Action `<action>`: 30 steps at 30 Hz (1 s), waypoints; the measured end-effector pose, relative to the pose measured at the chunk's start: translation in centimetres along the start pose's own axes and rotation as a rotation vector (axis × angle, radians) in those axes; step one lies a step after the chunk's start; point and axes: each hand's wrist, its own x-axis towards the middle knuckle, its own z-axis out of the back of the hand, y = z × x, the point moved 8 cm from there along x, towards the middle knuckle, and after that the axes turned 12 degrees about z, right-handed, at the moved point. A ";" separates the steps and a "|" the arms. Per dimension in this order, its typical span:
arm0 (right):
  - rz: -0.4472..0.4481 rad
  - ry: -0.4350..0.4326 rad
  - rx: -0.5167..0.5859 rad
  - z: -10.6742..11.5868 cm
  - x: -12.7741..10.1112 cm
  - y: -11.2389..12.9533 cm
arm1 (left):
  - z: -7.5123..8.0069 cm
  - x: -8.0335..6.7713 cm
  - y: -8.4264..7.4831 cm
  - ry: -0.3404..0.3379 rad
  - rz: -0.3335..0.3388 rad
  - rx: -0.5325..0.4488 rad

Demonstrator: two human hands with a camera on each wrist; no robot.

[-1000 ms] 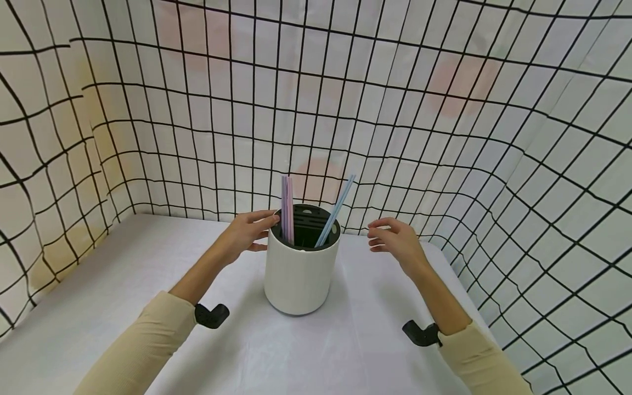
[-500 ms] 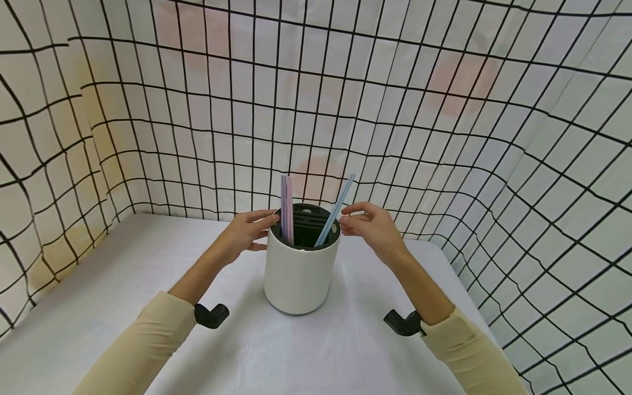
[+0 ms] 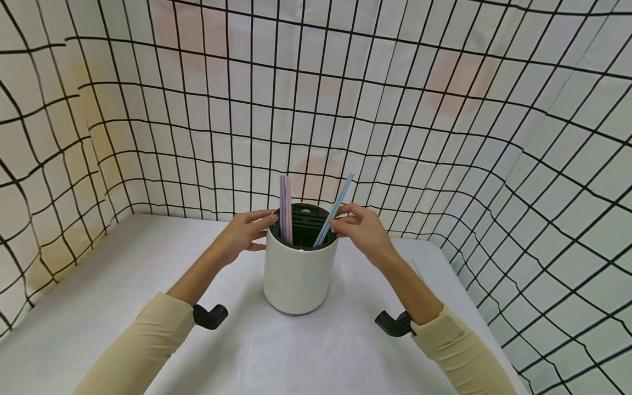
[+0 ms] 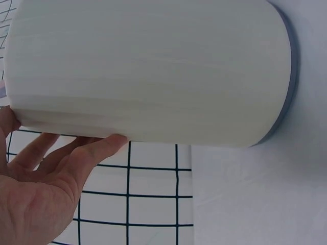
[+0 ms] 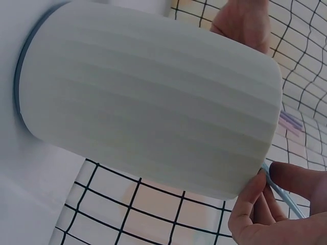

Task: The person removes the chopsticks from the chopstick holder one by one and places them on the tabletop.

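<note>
A white ribbed holder (image 3: 298, 274) with a black insert stands upright in the middle of the white table. Two pink straws (image 3: 285, 203) stand at its left side, and a blue straw (image 3: 342, 198) leans out to the right. My left hand (image 3: 247, 230) rests with straight fingers against the holder's upper left rim; the left wrist view shows its fingers (image 4: 76, 153) touching the holder (image 4: 153, 71). My right hand (image 3: 360, 230) is at the right rim and pinches the blue straw (image 5: 278, 191) between thumb and finger (image 5: 250, 199), just above the holder (image 5: 148, 107).
Cloth walls printed with a black grid (image 3: 444, 137) close in the table (image 3: 99, 285) at the back, left and right. The table's right edge (image 3: 469, 291) runs close behind my right forearm. Black camera mounts (image 3: 209, 315) sit at both wrists.
My right hand has moved left from beside the holder to its rim and taken hold of the blue straw. The left hand and the holder have stayed in place.
</note>
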 end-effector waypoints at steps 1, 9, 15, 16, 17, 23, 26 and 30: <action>0.006 -0.005 -0.004 -0.1 0.0 0.0 | 0.0 0.0 0.0 -0.002 0.000 0.001; 0.022 -0.057 -0.004 -0.2 0.1 -0.2 | 0.0 -0.1 0.0 -0.005 0.003 0.008; 0.035 -0.074 0.020 0.2 0.0 0.3 | 0.0 -0.1 0.0 -0.002 -0.001 -0.004; 0.040 -0.074 0.027 0.2 0.0 0.4 | 0.0 -0.1 -0.1 -0.002 -0.001 -0.003; 0.044 -0.076 0.035 0.3 0.0 0.6 | 0.0 -0.1 -0.1 -0.002 -0.002 -0.002; 0.054 -0.085 0.065 0.9 -0.1 1.5 | -0.1 -0.1 -0.1 -0.006 0.004 -0.003; 0.072 -0.101 0.062 1.6 0.0 2.1 | -0.1 -0.1 0.0 -0.005 0.003 -0.004; 0.097 -0.138 0.055 2.7 0.2 3.1 | 0.0 0.0 -0.1 -0.005 -0.001 0.000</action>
